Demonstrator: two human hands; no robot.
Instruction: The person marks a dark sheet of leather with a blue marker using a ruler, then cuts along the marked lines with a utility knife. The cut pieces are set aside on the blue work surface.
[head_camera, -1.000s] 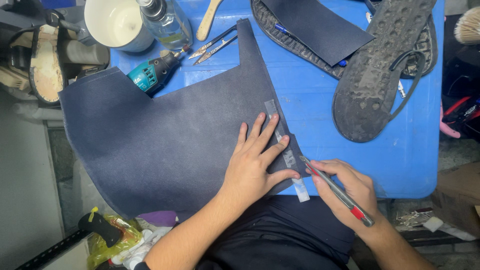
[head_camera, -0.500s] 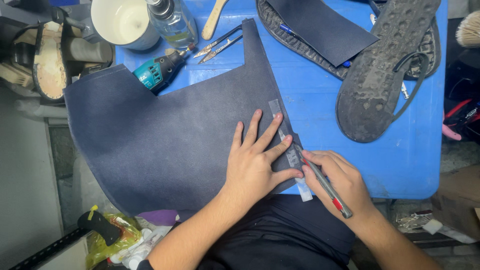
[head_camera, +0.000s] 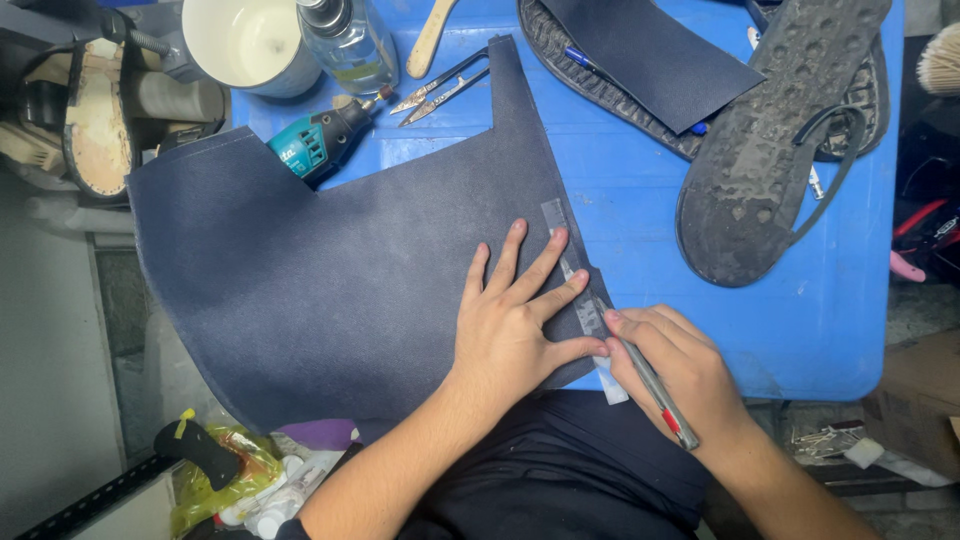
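Bare forearms, no sleeves; dark navy garment at lap.

Bare blue table (head_camera: 640, 200) mid-frame right of fabric sheet (head_camera: 330, 270): open passage. Upper edge crowded: cup (head_camera: 250, 40), bottle (head_camera: 345, 40), snips (head_camera: 440, 88). Sandal sole (head_camera: 770, 150) blocks upper right.

Matt, finely napped navy sheet (head_camera: 330, 290), clear plastic ruler (head_camera: 580, 300), glossy blue plastic table (head_camera: 640, 200), rough rubber sole (head_camera: 770, 150), shiny metal snips (head_camera: 440, 90), smooth white cup (head_camera: 250, 40)
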